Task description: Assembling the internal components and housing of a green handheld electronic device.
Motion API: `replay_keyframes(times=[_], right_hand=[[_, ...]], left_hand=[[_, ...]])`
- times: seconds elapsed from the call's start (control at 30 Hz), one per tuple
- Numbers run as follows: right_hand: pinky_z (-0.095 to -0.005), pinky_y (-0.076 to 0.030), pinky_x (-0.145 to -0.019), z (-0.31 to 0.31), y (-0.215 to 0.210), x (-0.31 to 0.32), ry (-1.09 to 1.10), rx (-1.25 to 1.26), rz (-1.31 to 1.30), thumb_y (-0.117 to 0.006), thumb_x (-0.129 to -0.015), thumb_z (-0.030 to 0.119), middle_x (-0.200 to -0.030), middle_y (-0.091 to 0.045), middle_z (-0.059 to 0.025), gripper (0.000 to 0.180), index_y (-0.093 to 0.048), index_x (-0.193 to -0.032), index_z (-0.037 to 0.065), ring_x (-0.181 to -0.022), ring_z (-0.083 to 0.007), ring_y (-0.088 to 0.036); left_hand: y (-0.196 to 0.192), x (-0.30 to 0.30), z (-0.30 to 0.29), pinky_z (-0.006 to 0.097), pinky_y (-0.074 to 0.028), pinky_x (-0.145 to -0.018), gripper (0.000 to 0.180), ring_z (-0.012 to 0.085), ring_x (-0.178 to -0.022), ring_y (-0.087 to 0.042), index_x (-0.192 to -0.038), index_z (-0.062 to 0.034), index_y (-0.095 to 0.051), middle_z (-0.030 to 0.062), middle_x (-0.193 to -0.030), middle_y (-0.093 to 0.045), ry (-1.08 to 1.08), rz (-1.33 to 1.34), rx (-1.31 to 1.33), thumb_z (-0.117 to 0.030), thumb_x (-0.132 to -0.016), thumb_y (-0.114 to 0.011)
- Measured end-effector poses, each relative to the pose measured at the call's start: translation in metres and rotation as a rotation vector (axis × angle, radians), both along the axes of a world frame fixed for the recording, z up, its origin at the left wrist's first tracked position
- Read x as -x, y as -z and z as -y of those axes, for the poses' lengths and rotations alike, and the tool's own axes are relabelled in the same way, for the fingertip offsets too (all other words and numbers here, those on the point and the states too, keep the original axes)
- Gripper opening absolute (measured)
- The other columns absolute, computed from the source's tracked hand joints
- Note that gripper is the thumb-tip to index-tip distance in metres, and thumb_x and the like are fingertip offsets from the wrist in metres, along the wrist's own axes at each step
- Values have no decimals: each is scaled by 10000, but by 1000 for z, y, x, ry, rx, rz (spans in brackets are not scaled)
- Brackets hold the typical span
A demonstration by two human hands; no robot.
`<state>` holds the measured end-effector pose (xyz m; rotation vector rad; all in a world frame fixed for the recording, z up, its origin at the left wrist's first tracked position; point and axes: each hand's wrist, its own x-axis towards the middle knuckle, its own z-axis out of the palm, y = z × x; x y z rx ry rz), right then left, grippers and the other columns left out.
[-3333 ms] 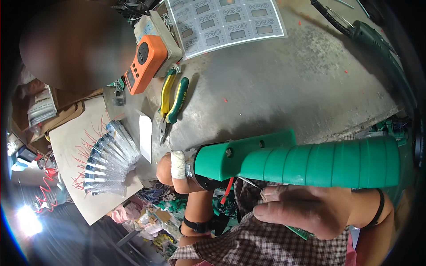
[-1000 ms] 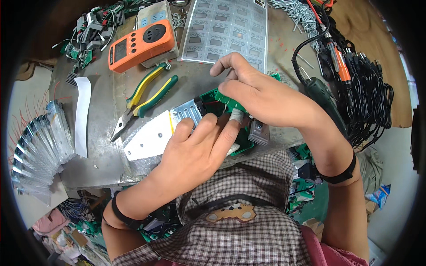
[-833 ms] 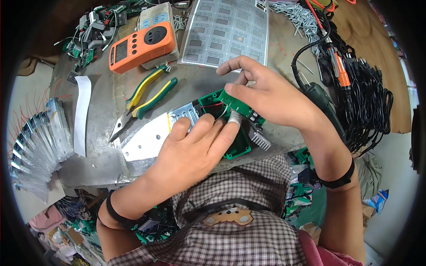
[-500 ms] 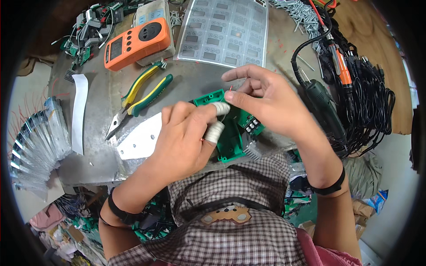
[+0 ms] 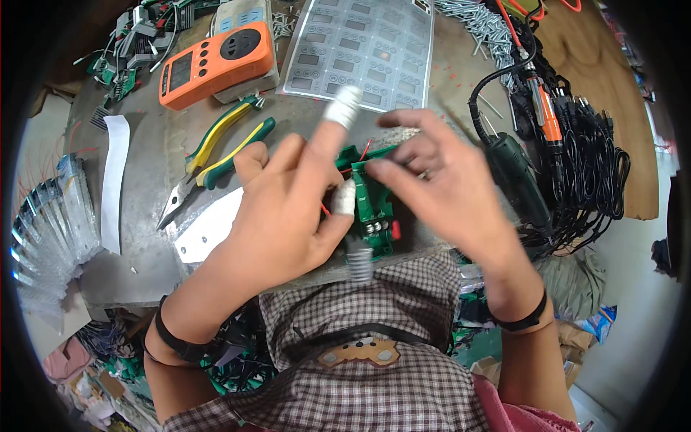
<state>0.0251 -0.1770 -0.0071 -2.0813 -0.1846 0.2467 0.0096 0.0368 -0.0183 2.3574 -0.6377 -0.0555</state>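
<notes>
A green circuit board point(image 5: 366, 196) with a screw terminal block and a grey finned heat sink point(image 5: 359, 265) stands over a green plastic housing point(image 5: 348, 155) at the table's near edge. My right hand point(image 5: 450, 183), blurred, has its thumb and bent fingers closed at the board's upper end. My left hand point(image 5: 288, 205) is beside the board's left edge, its white-taped thumb against it. Its taped index finger stretches up and away, while the other fingers are bent. A thin red wire point(image 5: 366, 150) sticks up near the board's top. The left hand partly hides the housing.
Yellow-green pliers point(image 5: 216, 147) and a white paper strip point(image 5: 116, 183) lie at left, beyond them an orange socket meter point(image 5: 216, 63). A label sheet point(image 5: 356, 54) and screws point(image 5: 479, 32) are at the back. Right: a hot-air-style dark tool point(image 5: 520, 180) and black cables point(image 5: 590, 155).
The board has turned more upright over the housing, its terminal block and heat sink shifting left. My left index finger has lifted off and straightened upward. The view has shifted slightly.
</notes>
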Motion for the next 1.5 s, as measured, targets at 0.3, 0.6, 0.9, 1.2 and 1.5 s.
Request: replay_keyframes(times=[0.3, 0.6, 0.9, 1.2, 1.5], right_hand=[[-387, -528, -751, -3, 3, -60, -302, 202, 69, -697, -848, 245, -818, -708, -168, 258, -742, -906, -3, -789, -328, -672], [-302, -540, -827, -1, -6, -76, -399, 100, -241, -703, -884, 249, -946, -747, -115, 329, -723, -1037, -41, -892, -166, -698], [-284, -536, -823, 19, 1, -96, -645, -128, -335, -734, -858, 206, -970, -744, -95, 326, -724, -1091, -23, -898, -125, -682], [-289, -517, -710, 3, 6, -97, -546, 84, -268, -769, -831, 240, -792, -732, -56, 272, -753, -974, 9, -777, -130, -675], [-304, -514, -736, 0, 13, -73, -236, 158, 644, -721, -839, 80, -892, -725, -69, 180, -705, -1008, 20, -803, -154, -643]], left_hand=[[14, -3, 4, 411, -270, -905, 991, 214, -902, -586, -1520, 85, -221, -2, -847, -680, 26, 238, 25, -49, -684, -735], [21, -2, -3, 404, -230, -973, 996, 167, -879, -597, -1545, 55, -189, -30, -821, -671, -2, 171, 81, -59, -708, -715], [13, -3, 2, 406, -246, -935, 1017, 182, -901, -612, -1536, 62, -213, -11, -803, -673, -22, 161, -4, -74, -677, -742], [5, -6, -2, 418, -256, -926, 1032, 200, -980, -629, -1534, 52, -235, 3, -772, -669, 11, 116, -82, -63, -643, -744], [9, -7, 0, 398, -247, -977, 1025, 175, -770, -526, -1577, -32, -192, -9, -723, -598, -25, 137, 4, -15, -682, -693]])
